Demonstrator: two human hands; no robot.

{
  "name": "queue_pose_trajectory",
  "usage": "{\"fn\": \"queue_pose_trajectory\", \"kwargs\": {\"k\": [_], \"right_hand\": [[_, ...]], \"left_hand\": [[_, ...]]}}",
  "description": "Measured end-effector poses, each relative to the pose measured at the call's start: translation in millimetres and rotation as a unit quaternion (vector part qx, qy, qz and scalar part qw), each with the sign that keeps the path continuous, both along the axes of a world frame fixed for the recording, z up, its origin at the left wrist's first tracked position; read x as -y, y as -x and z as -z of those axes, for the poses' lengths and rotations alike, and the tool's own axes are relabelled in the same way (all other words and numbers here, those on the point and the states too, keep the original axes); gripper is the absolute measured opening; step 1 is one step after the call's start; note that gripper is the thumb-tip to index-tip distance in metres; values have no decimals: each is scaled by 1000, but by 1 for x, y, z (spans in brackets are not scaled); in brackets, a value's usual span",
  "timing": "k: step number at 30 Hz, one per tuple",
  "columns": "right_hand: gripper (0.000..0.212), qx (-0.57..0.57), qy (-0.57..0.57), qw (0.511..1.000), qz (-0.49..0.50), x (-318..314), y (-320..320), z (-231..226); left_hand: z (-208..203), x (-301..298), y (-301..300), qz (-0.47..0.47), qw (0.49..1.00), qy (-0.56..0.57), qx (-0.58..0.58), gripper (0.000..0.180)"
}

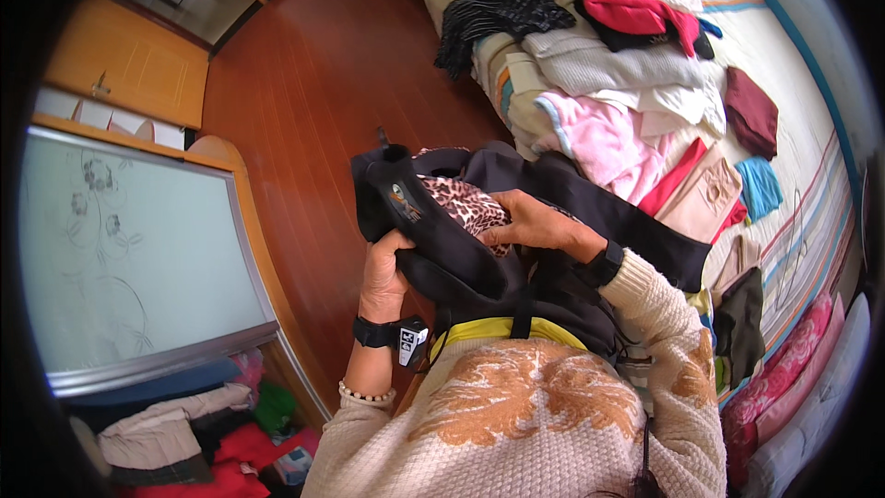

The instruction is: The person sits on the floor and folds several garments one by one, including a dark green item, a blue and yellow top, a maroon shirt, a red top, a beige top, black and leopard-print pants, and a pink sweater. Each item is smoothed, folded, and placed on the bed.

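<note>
Held in front of my body is a black garment [452, 263] with a small orange-and-white emblem and a leopard-print inner side [464, 203] showing. My left hand [385, 267] is closed on its near left edge. Thumb and fingers of my right hand [530, 224] pinch the leopard-print cloth at its right. Black cloth [636, 231] stretches from behind my right hand toward the bed; whether it belongs to the same garment I cannot tell. Each wrist wears a black strap.
On the right, a striped bed [802, 194] carries several clothes, among them a pink fleece [604, 143], a grey knit [618, 60] and a maroon folded piece [751, 112]. At left stands a cabinet with a frosted panel [138, 258], clothes [152, 433] below it. Reddish wood floor [304, 83] lies between.
</note>
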State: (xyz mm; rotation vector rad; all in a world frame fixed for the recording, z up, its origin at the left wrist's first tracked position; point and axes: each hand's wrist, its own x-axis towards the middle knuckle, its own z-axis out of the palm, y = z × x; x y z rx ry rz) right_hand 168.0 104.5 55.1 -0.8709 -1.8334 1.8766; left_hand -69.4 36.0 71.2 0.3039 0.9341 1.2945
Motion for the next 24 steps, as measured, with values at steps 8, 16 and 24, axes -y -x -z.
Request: {"fn": "queue_pose_trajectory", "kwargs": {"k": [8,16,24], "right_hand": [[41,14,-55,943,327,-55,-65,-77],[23,178,66,903,387,-12,-207,-21],[31,369,-246,843,305,59,-183,33]], "left_hand": [[37,19,76,-11,991,-30,-132,31],[107,82,3,289,945,112,-106,47],[116,85,9,323,936,122,-75,42]]}}
